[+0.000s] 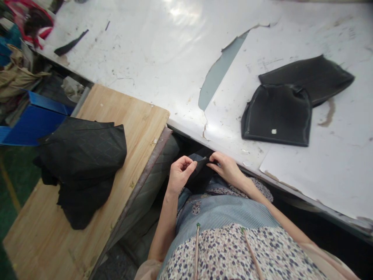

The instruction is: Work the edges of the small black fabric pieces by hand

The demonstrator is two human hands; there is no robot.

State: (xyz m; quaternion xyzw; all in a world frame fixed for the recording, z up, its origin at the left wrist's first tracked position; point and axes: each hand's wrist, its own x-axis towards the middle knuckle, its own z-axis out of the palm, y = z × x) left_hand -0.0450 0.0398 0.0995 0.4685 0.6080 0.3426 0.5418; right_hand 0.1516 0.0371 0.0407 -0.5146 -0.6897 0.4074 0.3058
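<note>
Black fabric (200, 171), upper edge pinched at 2 spots, hangs over the lap (219, 187).

Beside the long white-covered table (145, 54), on its left, a rectangular pale wooden board (140, 116) bears heaped black fabric (90, 155). A slim black strip (70, 44) lies on the table's left part, two overlapping black leather-like pieces (278, 116) on its right. Just before its near edge, dark cloth (201, 173) lies between the worker's left hand (180, 174) and right hand (227, 168).

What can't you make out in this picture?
All in the head view:
Black cloth: parts covered by the left hand and right hand.
Back black piece: partly covered by the front black piece.
Marks on the table: too faint to read.
Red item: blurred, cut off by the top edge.
</note>
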